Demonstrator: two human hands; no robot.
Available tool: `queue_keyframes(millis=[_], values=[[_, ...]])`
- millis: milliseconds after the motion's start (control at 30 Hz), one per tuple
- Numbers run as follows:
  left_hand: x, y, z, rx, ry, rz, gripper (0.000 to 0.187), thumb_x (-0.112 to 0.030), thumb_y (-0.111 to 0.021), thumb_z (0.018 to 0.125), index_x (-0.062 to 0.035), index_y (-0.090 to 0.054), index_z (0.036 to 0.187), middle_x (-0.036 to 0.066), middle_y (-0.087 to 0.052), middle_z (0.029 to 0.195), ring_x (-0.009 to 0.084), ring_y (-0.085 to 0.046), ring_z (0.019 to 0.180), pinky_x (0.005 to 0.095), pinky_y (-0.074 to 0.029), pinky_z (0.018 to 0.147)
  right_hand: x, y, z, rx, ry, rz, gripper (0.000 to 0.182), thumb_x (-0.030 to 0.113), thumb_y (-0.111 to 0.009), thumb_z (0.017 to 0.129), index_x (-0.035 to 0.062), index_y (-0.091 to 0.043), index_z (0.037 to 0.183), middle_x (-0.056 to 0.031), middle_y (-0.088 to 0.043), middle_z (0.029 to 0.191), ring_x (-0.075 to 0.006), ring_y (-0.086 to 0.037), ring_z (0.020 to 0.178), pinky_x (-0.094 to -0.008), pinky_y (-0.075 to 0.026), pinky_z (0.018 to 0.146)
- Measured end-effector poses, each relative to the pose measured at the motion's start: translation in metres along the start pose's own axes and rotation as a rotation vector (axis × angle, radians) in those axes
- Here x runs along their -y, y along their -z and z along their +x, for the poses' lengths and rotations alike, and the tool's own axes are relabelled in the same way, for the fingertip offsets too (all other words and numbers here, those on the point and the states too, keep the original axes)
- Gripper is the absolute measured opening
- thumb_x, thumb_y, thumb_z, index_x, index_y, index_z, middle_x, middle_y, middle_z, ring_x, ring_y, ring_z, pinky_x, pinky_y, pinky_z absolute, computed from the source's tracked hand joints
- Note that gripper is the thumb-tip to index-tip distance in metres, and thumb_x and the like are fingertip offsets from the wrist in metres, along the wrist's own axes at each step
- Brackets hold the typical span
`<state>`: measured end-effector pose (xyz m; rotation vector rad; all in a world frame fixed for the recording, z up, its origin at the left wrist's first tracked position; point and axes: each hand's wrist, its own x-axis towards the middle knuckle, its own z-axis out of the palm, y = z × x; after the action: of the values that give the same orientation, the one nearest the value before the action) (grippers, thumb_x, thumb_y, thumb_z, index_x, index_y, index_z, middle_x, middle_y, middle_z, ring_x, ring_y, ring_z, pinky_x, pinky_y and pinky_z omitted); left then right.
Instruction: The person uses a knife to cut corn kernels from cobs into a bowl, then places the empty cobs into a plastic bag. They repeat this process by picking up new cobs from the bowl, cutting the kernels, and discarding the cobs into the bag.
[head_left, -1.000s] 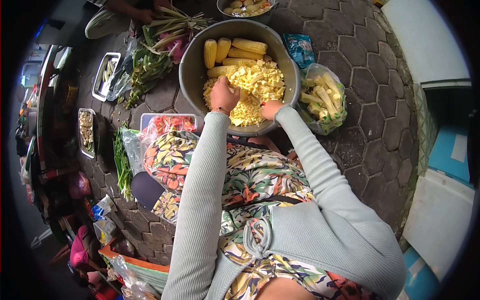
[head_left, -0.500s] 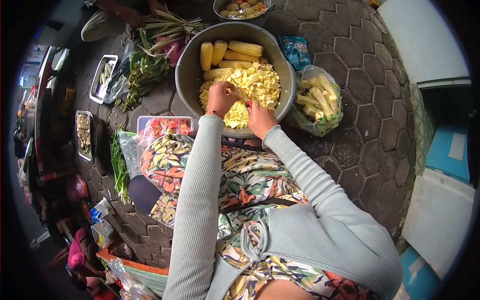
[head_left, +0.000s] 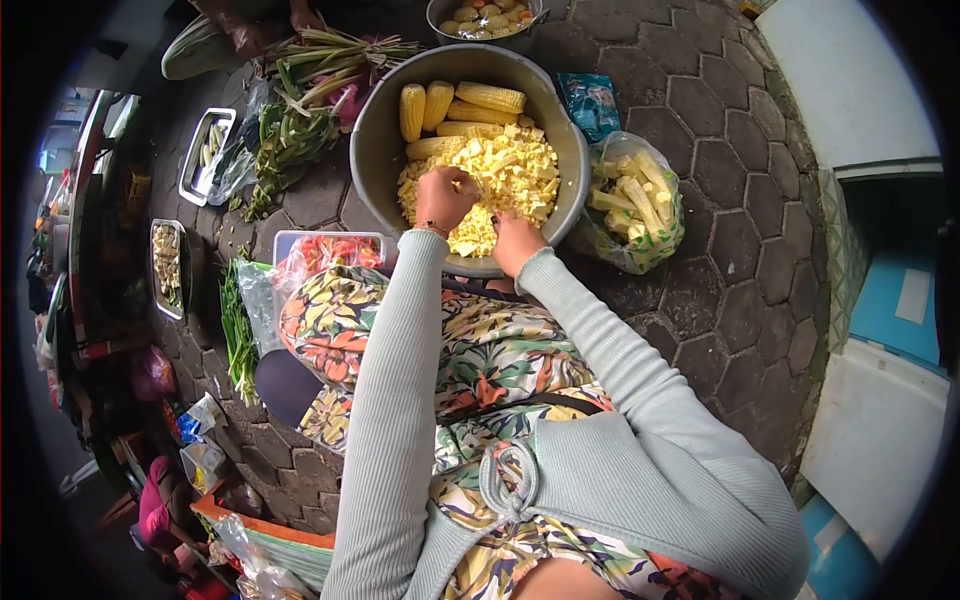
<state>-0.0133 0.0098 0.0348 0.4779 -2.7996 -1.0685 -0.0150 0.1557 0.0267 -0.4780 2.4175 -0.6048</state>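
Note:
A large grey basin (head_left: 368,150) holds cut yellow corn pieces (head_left: 515,165) in its front and right part, with several whole peeled cobs (head_left: 488,97) at the back. Over the cut corn, my left hand (head_left: 446,197) is closed with its fingers curled; what it grips is too small to make out. My right hand (head_left: 517,240) is closed just to its right, above the basin's near rim. Something small and dark shows at its fingertips, but I cannot tell what it is.
Right of the basin are a bag of bare cobs (head_left: 635,200) and a blue packet (head_left: 590,105). A tub of red pieces (head_left: 335,250), green stalks (head_left: 290,150) and metal trays (head_left: 207,155) lie left. Another person's hand (head_left: 255,38) is at the top left, and a bowl (head_left: 487,20) stands behind.
My right hand has shifted slightly left and down, and the red thing at its fingertips no longer shows. My left hand has barely moved. The other person's hand at the top left moved slightly.

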Motion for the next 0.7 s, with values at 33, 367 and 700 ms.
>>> queue_keyframes(millis=[33, 367, 700], values=[[0.001, 0.0, 0.003, 0.0, -0.003, -0.005, 0.028, -0.012, -0.073, 0.053, -0.0016, -0.065, 0.077, 0.013, -0.06, 0.073, 0.0196, -0.058, 0.062, 0.0302, -0.047, 0.06, -0.004, 0.002, -0.001, 0.056, 0.024, 0.024, 0.025, 0.017, -0.035, 0.086, -0.002, -0.043, 0.101, -0.0216, -0.058, 0.088, -0.0337, -0.057, 0.085, -0.0399, -0.046, 0.073], [0.009, -0.005, 0.002, -0.026, -0.052, -0.054, 0.021, -0.008, -0.07, 0.052, -0.0008, -0.063, 0.071, 0.015, -0.058, 0.072, 0.0261, -0.056, 0.062, 0.0326, -0.046, 0.06, -0.015, -0.013, 0.03, 0.105, 0.071, -0.004, 0.029, 0.008, -0.047, 0.072, -0.0056, -0.051, 0.097, -0.025, -0.056, 0.094, -0.0346, -0.057, 0.089, -0.0381, -0.047, 0.077], [0.007, -0.003, -0.002, -0.016, 0.024, 0.019, 0.029, -0.014, -0.074, 0.052, -0.0017, -0.064, 0.076, 0.011, -0.06, 0.071, 0.0196, -0.059, 0.061, 0.0289, -0.047, 0.06, -0.018, -0.022, 0.037, 0.14, 0.012, -0.06, 0.026, 0.01, -0.049, 0.073, -0.004, -0.057, 0.094, -0.0238, -0.057, 0.094, -0.0341, -0.057, 0.088, -0.0375, -0.048, 0.075]])
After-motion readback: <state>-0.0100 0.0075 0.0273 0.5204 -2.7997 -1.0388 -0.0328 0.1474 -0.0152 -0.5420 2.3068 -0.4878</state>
